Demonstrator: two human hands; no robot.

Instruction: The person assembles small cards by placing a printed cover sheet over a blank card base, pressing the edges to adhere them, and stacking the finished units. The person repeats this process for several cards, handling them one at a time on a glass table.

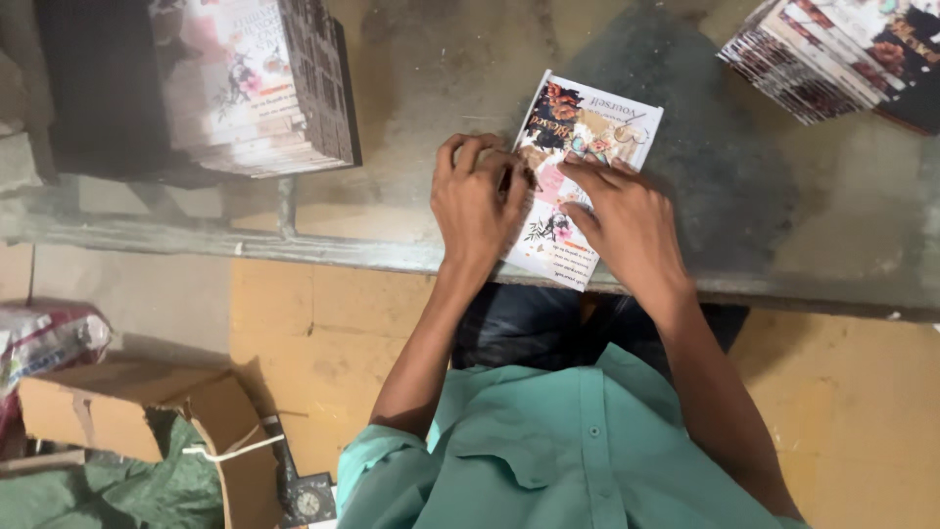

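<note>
a floral printed booklet (586, 167) is seen lying flat on a worn glass-topped table (421, 88), close to the table's near edge, with both hands pressed onto its nearer half. the booklet's long axis is tilted, running from the table's near edge up and away to the right, so that its far end with the dark flower panel is left uncovered beyond the fingertips. the left hand (477, 201) is laid over the booklet's left edge, its fingers curled and bunched as if pinching at that edge; whether a page is actually gripped cannot be told. the right hand (627, 223) is spread palm down on the booklet's right side, fingers extended and flat, pressing rather than grasping. the two hands are nearly touching over the booklet's middle, and neither is clearly the nearer. both forearms are angled in from a green shirt (578, 451) below the booklet. a tall stack of similar booklets (259, 83) is set well to the left of the booklet on the same table, and a fanned stack (842, 54) is placed far to its right. a cardboard box (127, 416) is seen on the floor, well below and left of the booklet.
</note>
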